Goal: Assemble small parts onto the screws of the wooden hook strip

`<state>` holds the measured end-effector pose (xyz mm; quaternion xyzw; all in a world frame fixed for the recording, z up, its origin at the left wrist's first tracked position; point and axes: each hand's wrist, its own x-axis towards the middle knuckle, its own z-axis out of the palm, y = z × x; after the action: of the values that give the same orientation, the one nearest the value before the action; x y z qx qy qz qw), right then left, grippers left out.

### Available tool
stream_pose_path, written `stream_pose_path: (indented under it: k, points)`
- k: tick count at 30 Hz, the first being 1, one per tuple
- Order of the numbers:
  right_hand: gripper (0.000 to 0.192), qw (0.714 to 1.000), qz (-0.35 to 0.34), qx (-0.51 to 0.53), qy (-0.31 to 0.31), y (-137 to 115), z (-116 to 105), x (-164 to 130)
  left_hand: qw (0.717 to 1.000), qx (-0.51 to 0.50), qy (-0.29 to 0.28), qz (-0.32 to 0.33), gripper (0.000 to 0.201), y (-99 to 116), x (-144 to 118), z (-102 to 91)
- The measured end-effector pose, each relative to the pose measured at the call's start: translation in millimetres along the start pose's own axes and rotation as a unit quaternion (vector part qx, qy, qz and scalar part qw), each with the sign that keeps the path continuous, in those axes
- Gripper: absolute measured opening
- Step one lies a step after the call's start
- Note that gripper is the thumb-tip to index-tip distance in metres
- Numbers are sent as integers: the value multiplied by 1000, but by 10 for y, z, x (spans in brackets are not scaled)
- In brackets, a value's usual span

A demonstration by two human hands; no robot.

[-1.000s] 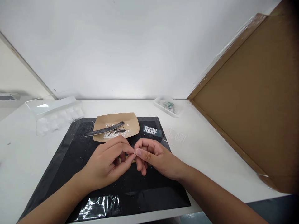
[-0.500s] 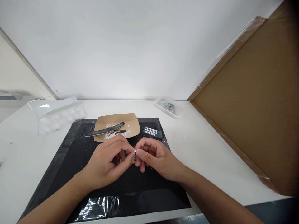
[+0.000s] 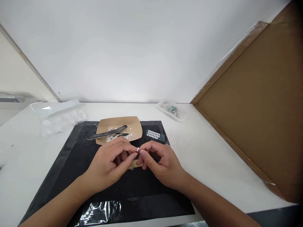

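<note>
Between the fingertips of both hands is a small white piece [image 3: 138, 149], its exact kind too small to make out. My left hand [image 3: 113, 160] pinches it with thumb and index finger. My right hand [image 3: 161, 162] is closed at the piece's other side, thumb against forefinger. Just below the fingertips, a small tan object [image 3: 134, 164] with a clear bit at its left end rests on the black mat [image 3: 132, 195], partly covered by the fingers.
Behind the hands, a brown paper tray [image 3: 132, 122] holds small white bits and a dark nail file [image 3: 107, 132]. Right of it lies a dark card with white dots [image 3: 153, 134]. Farther off are a clear plastic tub [image 3: 169, 110], clear compartment box [image 3: 62, 121] and cardboard wall [image 3: 255, 104].
The white piece has turned in my fingertips and rises slightly higher. My right fingers have shifted, uncovering more of the tan object beneath. The view has moved slightly.
</note>
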<state>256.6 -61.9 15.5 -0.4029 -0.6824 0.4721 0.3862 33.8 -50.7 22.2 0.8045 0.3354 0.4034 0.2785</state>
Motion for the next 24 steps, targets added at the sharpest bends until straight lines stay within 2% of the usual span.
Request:
stream_pose_path:
  k: [4,9,15,24]
  points:
    - [22,1000,-12,7,13,-25,-8,-9,1000,-16,1,3,16,-1,2,0]
    - [26,994,41,102,-7,-45,25,-28,1000,1,21,20,16,26,6,-1]
    - [31,983,74,165,-35,-53,49,-28,999,6,12,43,14,62,-6,-4]
    - [23,993,64,92,-23,-86,33,-64,1000,6,1,31,12,77,9,3]
